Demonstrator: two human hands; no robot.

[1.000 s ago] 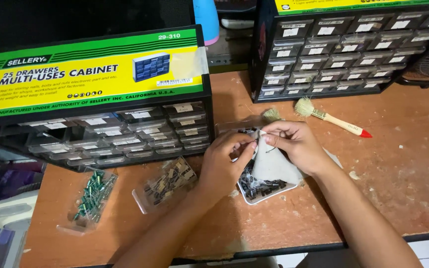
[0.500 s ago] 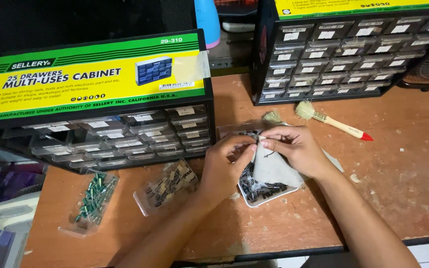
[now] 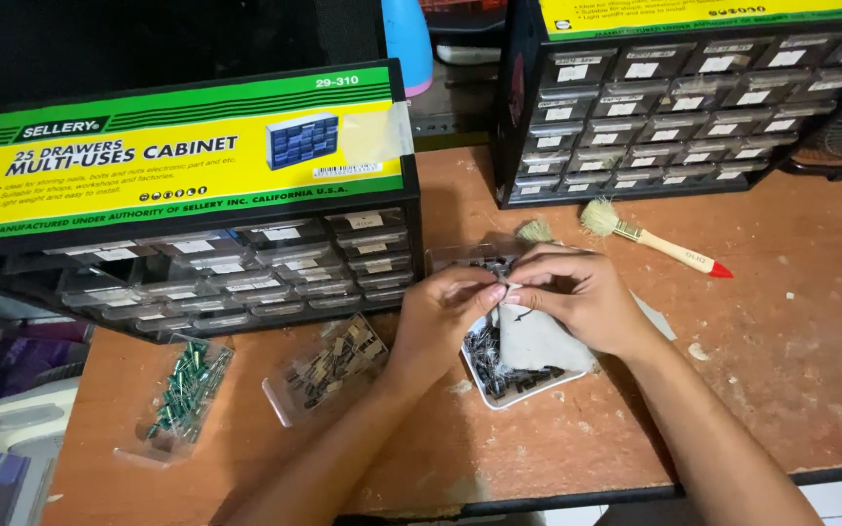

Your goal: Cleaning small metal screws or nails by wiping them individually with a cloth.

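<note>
Fingertips of the left hand (image 3: 445, 312) and right hand (image 3: 577, 292) meet, pinching a small dark electronic component (image 3: 505, 292) just above a white tray (image 3: 499, 394) of similar parts on the brown workbench (image 3: 782, 331).

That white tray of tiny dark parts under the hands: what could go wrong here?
The white tray sits near the table front edge; a nudge from the left hand or right hand might spill its parts. The open drawer of green parts also lies close to that edge.
</note>
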